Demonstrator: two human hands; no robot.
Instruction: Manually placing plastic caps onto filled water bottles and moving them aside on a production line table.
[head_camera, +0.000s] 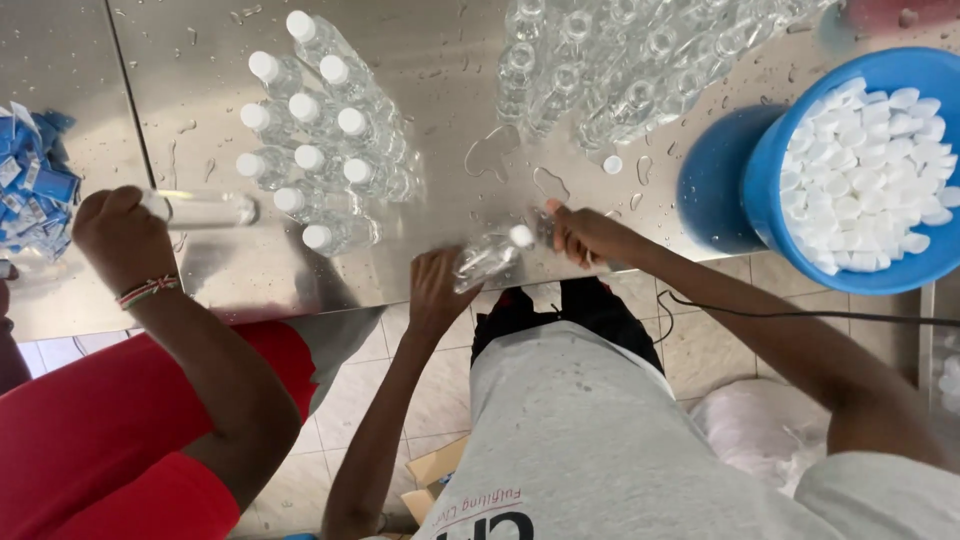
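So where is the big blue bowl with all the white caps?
In the head view, the blue bowl sits at the far right of the steel table, just right of the person's right hand and the uncapped bottles.

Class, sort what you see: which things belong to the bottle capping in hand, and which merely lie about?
In use: left hand, right hand, clear bottle, white cap, bucket of caps.
Lying about: blue labels, black cable, cardboard.
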